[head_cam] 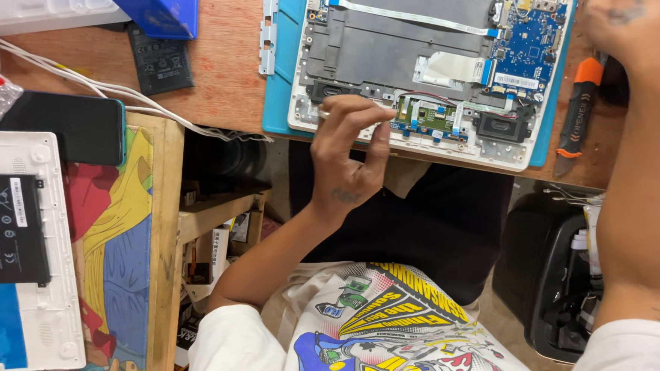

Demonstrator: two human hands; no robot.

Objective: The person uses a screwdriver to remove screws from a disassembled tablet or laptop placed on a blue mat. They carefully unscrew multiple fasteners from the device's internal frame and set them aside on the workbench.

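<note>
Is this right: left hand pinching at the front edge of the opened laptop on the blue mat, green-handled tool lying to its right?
Not quite. The head view shows the tool has an orange-and-black handle, not green. The rest holds: the left hand pinches at the opened laptop's front edge, on the blue mat.

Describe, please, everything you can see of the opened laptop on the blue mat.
The opened laptop lies flat on a blue mat at the edge of a wooden table, its bottom cover off. The frame is white plastic. Inside show a grey metal plate, a white ribbon cable, a blue circuit board at one corner, two black speakers and a small green board. The left hand pinches at its near edge beside the green board.
</note>
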